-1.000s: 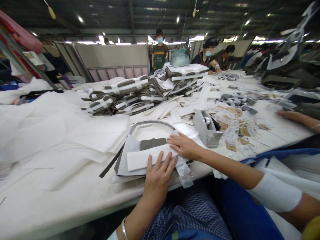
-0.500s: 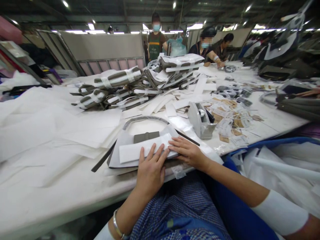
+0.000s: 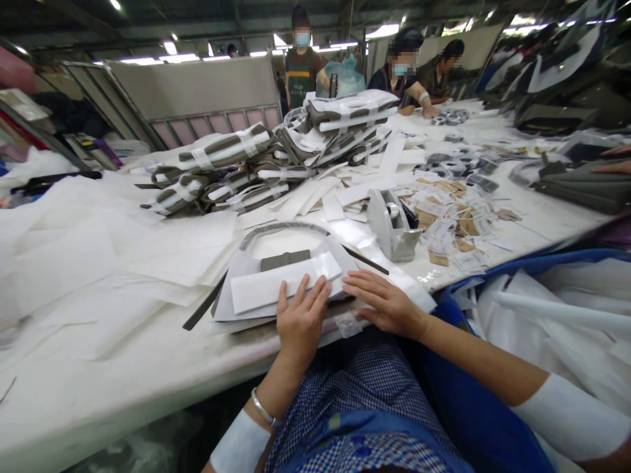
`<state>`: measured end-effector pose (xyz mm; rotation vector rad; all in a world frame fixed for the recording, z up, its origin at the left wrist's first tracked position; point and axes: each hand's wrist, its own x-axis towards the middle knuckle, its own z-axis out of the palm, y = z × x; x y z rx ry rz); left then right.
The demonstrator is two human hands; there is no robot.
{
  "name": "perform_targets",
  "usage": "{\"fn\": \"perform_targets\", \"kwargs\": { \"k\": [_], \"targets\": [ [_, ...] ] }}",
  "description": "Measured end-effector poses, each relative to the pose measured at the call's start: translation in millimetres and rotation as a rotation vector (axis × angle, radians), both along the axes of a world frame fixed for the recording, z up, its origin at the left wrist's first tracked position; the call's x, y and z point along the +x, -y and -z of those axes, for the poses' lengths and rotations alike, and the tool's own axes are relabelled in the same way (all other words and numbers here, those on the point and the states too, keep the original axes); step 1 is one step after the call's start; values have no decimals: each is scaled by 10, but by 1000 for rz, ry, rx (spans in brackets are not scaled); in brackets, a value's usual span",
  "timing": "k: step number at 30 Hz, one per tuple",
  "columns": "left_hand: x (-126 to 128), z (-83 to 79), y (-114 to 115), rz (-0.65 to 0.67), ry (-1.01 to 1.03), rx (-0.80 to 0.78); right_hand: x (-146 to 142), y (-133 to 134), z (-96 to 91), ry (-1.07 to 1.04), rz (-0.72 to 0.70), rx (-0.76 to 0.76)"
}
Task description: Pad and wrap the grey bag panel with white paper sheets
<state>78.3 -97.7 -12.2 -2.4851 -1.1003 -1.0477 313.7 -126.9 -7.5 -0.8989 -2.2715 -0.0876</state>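
Head view, paper strip: white, lying on grey strap piece, middle of table front edge.
Left hand: flat, fingers fanned, pressing strip's right end.
Right hand: flat, fingers together, on wrap's right corner.
Handling: I'd guess light, floppy, tears easily; grip the stiffer grey piece by its edges.
Table: loose sheets left, bundles back middle, tape dispenser right.
Room: workshop, other people at far edge.

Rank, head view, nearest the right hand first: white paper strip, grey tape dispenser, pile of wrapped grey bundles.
1. White paper strip, left of right hand.
2. Grey tape dispenser, behind.
3. Pile of wrapped grey bundles, far back-left.
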Motion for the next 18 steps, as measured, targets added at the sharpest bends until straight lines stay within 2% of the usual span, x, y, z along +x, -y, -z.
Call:
{"fn": "perform_targets", "kwargs": {
  "k": [4,7,13,18],
  "targets": [
    [11,-10,9,-2,-1,-15,134,277,138,203,-79,98],
    [15,-4,12,-5,-4,-22,100,291,235,279,-79,102],
    [3,-7,14,-12,-32,-11,-130,79,282,140,-104,154],
    [12,7,19,-27,-39,-6,-257,171,278,3,-59,92]
  ]
}}
